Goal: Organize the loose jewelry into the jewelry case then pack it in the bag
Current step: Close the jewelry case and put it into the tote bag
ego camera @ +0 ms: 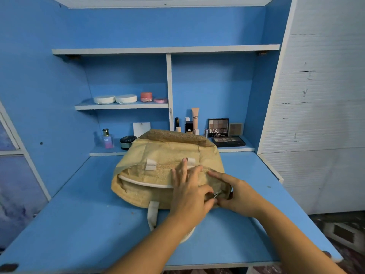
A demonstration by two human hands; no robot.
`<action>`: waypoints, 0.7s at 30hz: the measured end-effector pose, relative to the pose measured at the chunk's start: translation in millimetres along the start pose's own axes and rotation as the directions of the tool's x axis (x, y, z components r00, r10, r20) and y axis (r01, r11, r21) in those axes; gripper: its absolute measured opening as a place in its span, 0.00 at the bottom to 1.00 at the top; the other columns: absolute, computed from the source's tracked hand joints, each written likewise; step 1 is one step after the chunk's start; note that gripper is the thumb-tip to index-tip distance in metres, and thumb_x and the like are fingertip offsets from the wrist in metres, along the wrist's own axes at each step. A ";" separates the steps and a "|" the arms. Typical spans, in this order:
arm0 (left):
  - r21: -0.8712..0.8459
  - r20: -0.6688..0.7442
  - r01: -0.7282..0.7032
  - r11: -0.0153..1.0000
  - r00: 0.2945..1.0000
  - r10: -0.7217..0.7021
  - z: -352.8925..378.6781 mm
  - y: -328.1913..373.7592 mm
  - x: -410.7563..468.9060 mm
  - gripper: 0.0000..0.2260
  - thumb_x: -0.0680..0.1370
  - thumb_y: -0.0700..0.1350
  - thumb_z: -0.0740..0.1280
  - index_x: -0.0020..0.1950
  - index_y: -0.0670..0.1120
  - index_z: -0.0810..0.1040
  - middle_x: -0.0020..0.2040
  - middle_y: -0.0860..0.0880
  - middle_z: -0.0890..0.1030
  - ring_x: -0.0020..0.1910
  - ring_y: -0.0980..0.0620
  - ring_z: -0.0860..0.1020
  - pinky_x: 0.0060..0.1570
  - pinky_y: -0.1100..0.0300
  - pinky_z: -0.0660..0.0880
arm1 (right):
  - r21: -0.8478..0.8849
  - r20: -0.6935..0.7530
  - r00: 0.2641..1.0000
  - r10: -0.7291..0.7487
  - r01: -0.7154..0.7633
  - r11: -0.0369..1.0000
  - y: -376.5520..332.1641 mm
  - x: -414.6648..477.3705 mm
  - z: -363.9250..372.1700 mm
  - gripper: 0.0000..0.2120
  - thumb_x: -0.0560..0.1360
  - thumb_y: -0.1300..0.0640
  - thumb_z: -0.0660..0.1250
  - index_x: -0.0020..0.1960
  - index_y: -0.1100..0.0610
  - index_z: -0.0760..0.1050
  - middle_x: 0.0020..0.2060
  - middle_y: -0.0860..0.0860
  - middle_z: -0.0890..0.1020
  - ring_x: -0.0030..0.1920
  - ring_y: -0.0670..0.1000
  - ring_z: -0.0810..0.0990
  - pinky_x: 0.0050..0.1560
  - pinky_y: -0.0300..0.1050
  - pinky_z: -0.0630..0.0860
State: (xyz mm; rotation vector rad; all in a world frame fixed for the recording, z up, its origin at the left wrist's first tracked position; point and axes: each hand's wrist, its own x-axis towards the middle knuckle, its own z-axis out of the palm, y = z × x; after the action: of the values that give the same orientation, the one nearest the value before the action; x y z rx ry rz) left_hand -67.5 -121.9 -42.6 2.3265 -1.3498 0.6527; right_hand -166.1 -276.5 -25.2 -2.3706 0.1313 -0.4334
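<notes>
A tan woven bag [158, 155] lies on the blue desk [79, 214], its mouth facing me with a white zipper line across it. My left hand [189, 190] lies on the bag's right part, fingers spread over the top and thumb pinching the small metal zipper pull [216, 194]. At the bag's right end, my right hand [235, 194] grips the corner of the fabric. A white handle [153, 213] hangs toward me over the desk. No jewelry case or loose jewelry is visible.
Cosmetics stand at the back: a perfume bottle [107, 138], a dark jar [127, 141], tubes [195, 120] and eyeshadow palettes [219, 128]. Round compacts [114, 99] sit on a small shelf. A white wall panel [316, 95] is to the right.
</notes>
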 end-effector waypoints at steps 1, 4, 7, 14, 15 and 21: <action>0.008 -0.002 0.006 1.000 1.000 -0.006 1.7 1.2 0.7 0.09 0.66 0.59 0.75 0.41 0.57 0.83 0.70 0.48 0.70 0.76 0.34 0.53 0.70 0.31 0.49 | 0.014 -0.002 1.000 0.001 -0.001 1.000 1.1 -0.6 0.8 0.37 0.67 0.56 0.76 0.68 0.33 0.64 0.60 0.33 0.74 0.55 0.31 0.73 0.52 0.26 0.71; 0.026 0.000 0.018 1.000 1.000 -0.018 4.6 2.3 1.2 0.09 0.65 0.59 0.75 0.40 0.57 0.82 0.70 0.49 0.70 0.76 0.34 0.53 0.69 0.29 0.53 | 0.033 -0.026 1.000 -0.008 0.009 0.999 7.5 -3.0 4.6 0.38 0.67 0.55 0.76 0.69 0.34 0.64 0.59 0.37 0.76 0.55 0.36 0.75 0.54 0.31 0.73; 0.011 -0.003 0.019 1.000 1.000 -0.019 6.4 2.9 0.4 0.07 0.66 0.57 0.75 0.38 0.57 0.82 0.71 0.49 0.69 0.76 0.34 0.52 0.69 0.29 0.53 | 0.012 -0.066 0.998 -0.011 0.012 1.000 16.8 -6.1 9.1 0.36 0.67 0.52 0.74 0.69 0.33 0.63 0.52 0.45 0.78 0.50 0.43 0.77 0.53 0.38 0.75; 0.019 0.010 0.025 1.000 1.000 -0.025 9.1 1.0 -1.4 0.05 0.72 0.55 0.72 0.39 0.56 0.85 0.73 0.51 0.66 0.77 0.36 0.49 0.70 0.30 0.52 | -0.007 -0.088 0.995 -0.037 0.036 0.999 23.6 -8.6 13.9 0.36 0.68 0.57 0.71 0.71 0.37 0.63 0.50 0.45 0.75 0.48 0.41 0.75 0.50 0.32 0.71; 0.008 0.013 0.028 1.000 1.000 -0.028 8.1 0.4 -1.8 0.06 0.73 0.54 0.71 0.39 0.55 0.84 0.73 0.51 0.66 0.77 0.37 0.48 0.70 0.30 0.52 | -0.010 -0.091 0.995 -0.042 0.041 0.999 23.2 -9.6 14.7 0.35 0.68 0.57 0.71 0.71 0.37 0.64 0.50 0.44 0.75 0.48 0.40 0.75 0.49 0.30 0.70; -0.190 0.060 0.099 0.977 0.994 -0.089 -14.0 2.8 2.4 0.09 0.75 0.53 0.64 0.40 0.54 0.83 0.72 0.56 0.67 0.77 0.45 0.47 0.72 0.38 0.53 | -0.118 -0.185 0.979 -0.090 0.069 0.991 22.3 -7.8 21.0 0.27 0.70 0.54 0.73 0.65 0.39 0.71 0.55 0.41 0.73 0.52 0.40 0.75 0.52 0.26 0.68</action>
State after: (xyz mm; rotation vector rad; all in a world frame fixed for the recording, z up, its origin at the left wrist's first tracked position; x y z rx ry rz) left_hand -71.7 -117.5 -29.5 2.2481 -1.2557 0.4159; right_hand -165.6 -278.1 -56.7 -2.4457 0.1513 -0.7081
